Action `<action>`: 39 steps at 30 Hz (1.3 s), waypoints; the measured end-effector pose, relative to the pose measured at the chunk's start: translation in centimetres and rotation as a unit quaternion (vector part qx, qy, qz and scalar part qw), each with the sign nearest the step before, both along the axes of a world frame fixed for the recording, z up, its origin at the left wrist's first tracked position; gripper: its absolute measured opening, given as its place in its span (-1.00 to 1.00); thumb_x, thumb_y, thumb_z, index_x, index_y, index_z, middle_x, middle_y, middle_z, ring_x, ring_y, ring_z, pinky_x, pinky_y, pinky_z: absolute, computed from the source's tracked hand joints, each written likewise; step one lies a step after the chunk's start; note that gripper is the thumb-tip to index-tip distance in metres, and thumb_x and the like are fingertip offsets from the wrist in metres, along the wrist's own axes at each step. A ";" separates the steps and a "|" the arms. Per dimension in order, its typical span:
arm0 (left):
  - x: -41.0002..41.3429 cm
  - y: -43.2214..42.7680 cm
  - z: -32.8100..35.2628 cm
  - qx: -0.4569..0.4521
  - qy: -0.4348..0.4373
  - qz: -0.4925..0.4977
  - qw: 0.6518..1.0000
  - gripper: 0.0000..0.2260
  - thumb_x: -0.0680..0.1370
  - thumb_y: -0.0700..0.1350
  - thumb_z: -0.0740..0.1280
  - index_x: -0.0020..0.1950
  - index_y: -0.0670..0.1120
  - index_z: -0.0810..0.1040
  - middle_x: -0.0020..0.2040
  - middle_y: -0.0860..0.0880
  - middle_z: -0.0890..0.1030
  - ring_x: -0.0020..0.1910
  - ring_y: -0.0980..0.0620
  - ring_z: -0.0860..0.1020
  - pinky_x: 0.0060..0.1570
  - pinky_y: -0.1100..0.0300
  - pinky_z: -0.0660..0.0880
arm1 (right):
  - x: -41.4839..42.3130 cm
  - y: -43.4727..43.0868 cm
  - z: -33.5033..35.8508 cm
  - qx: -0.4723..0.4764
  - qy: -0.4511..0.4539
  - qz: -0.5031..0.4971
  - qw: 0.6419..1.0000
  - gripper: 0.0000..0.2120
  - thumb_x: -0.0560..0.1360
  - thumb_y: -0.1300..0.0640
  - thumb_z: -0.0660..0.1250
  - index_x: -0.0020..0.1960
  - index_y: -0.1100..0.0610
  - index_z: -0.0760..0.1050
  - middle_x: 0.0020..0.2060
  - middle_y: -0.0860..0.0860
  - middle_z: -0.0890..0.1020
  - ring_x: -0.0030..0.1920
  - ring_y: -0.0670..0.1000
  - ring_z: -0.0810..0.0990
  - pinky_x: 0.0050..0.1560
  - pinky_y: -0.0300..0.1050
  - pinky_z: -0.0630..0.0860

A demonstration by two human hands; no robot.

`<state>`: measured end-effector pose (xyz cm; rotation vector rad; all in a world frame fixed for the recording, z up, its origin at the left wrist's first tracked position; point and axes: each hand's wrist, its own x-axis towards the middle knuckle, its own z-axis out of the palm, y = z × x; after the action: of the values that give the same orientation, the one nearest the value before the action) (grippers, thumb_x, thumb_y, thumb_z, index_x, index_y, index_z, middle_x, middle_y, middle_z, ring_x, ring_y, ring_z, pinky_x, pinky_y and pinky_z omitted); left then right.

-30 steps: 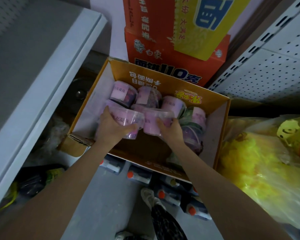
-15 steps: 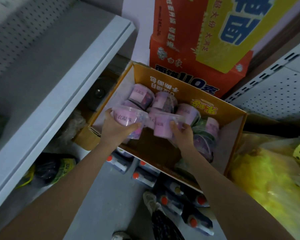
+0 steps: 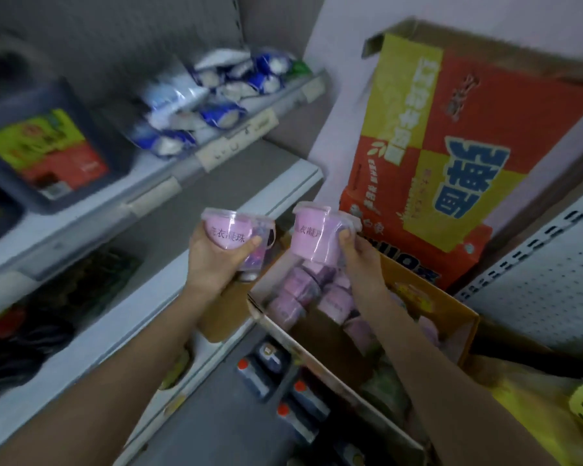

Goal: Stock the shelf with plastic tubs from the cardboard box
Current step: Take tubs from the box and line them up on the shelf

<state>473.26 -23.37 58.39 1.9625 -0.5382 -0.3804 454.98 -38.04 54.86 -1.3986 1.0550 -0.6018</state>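
1. Shelf [image 3: 229, 183]: bare grey board on the left, likely the target. Nothing stands between it and the hands.
2. Red-yellow carton [image 3: 451, 163]: behind the box, off the path.
3. Cardboard box [image 3: 424, 297]: open, spare tubs [image 3: 300, 290] inside.
4. Left hand [image 3: 212, 260]: fingers curled round the left tub [image 3: 236, 230], upright beside the shelf edge.
5. Right hand [image 3: 357, 260]: grips the right tub [image 3: 317, 233] above the box.
6. Floor bottles [image 3: 283, 381]: below, clear of the path.

Left hand [image 3: 212, 260] holds the left pink plastic tub [image 3: 231, 233]; right hand [image 3: 360, 260] holds the right pink plastic tub [image 3: 313, 237], side by side and apart. The right one is above the far end of the open cardboard box [image 3: 451, 314]. Further pink tubs [image 3: 303, 290] lie in the box. The grey metal shelf [image 3: 249, 183] runs at left. A tall red-and-yellow printed carton [image 3: 451, 146] stands behind the box.
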 end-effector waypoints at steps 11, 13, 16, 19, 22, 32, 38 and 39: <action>3.4 8.2 15.9 -0.093 -0.108 0.126 0.982 -0.36 0.15 0.10 0.59 0.09 -0.14 0.46 0.01 0.00 0.58 -0.06 0.06 0.56 -0.16 0.32 0.47 | 8.5 4.8 17.5 -0.020 -0.235 0.110 0.966 -0.46 0.31 -0.25 0.35 0.10 0.11 0.54 -0.04 0.00 0.69 0.03 0.01 0.65 0.12 -0.02 0.54; 3.1 9.8 18.0 -0.117 -0.132 0.137 0.975 -0.28 0.12 0.16 0.57 0.14 -0.10 0.42 0.03 0.02 0.55 -0.03 0.08 0.55 -0.07 0.25 0.47 | 9.6 5.4 19.6 -0.028 -0.261 0.126 0.957 -0.50 0.30 -0.25 0.36 0.06 0.09 0.54 -0.01 0.00 0.68 0.06 0.02 0.64 0.16 0.03 0.54; 3.1 12.2 20.5 -0.145 -0.164 0.153 0.964 -0.39 0.23 0.01 0.61 0.13 -0.03 0.36 -0.02 0.10 0.50 -0.07 0.17 0.51 -0.14 0.32 0.42 | 11.2 6.8 22.7 -0.037 -0.300 0.148 0.942 -0.68 0.44 -0.11 0.33 0.04 0.10 0.53 -0.02 0.00 0.66 0.03 0.00 0.63 0.18 0.03 0.53; 3.0 14.7 23.3 -0.160 -0.205 0.188 0.947 -0.44 0.26 0.01 0.59 0.11 0.01 0.36 -0.01 0.09 0.50 -0.04 0.12 0.51 -0.10 0.27 0.47 | 12.7 9.0 25.8 -0.050 -0.329 0.188 0.924 -0.60 0.37 -0.14 0.33 0.07 0.12 0.52 -0.02 0.00 0.65 -0.05 -0.08 0.65 0.08 -0.03 0.58; 3.3 17.5 25.6 -0.178 -0.226 0.211 0.934 -0.39 0.24 0.09 0.58 0.17 -0.06 0.42 0.11 -0.02 0.53 0.06 0.04 0.52 0.00 0.17 0.51 | 14.0 11.2 28.4 -0.065 -0.347 0.227 0.908 -0.59 0.42 -0.12 0.31 0.11 0.16 0.50 -0.02 0.02 0.64 -0.08 -0.11 0.64 -0.07 -0.19 0.59; 4.1 26.2 32.2 -0.208 -0.250 0.271 0.906 -0.22 0.05 0.24 0.50 0.16 -0.03 0.38 0.07 -0.03 0.53 0.00 0.05 0.56 -0.07 0.12 0.57 | 20.0 19.4 36.1 -0.112 -0.390 0.302 0.863 -0.71 0.45 -0.09 0.30 0.01 0.12 0.52 -0.06 0.03 0.62 -0.06 -0.03 0.59 -0.02 -0.06 0.55; 5.2 32.2 35.1 -0.190 -0.296 0.348 0.869 -0.06 0.11 0.24 0.57 0.35 -0.08 0.29 0.18 -0.01 0.48 0.11 0.02 0.51 0.05 0.11 0.52 | 24.8 24.0 39.5 -0.152 -0.372 0.350 0.846 -0.30 0.33 -0.28 0.31 0.25 0.22 0.45 0.07 0.02 0.59 0.05 -0.03 0.56 -0.02 -0.18 0.50; 5.4 33.1 35.5 -0.186 -0.300 0.358 0.864 -0.05 0.10 0.25 0.56 0.36 -0.09 0.29 0.19 -0.02 0.47 0.12 0.00 0.51 0.06 0.11 0.52 | 25.6 24.8 40.0 -0.161 -0.361 0.355 0.847 -0.23 0.30 -0.31 0.31 0.31 0.21 0.41 0.15 0.05 0.57 0.12 0.01 0.55 0.06 -0.13 0.49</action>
<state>478.67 9.72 93.86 1.7223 -0.1967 0.7765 480.61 -13.27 94.82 -1.5239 -0.1981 -0.6712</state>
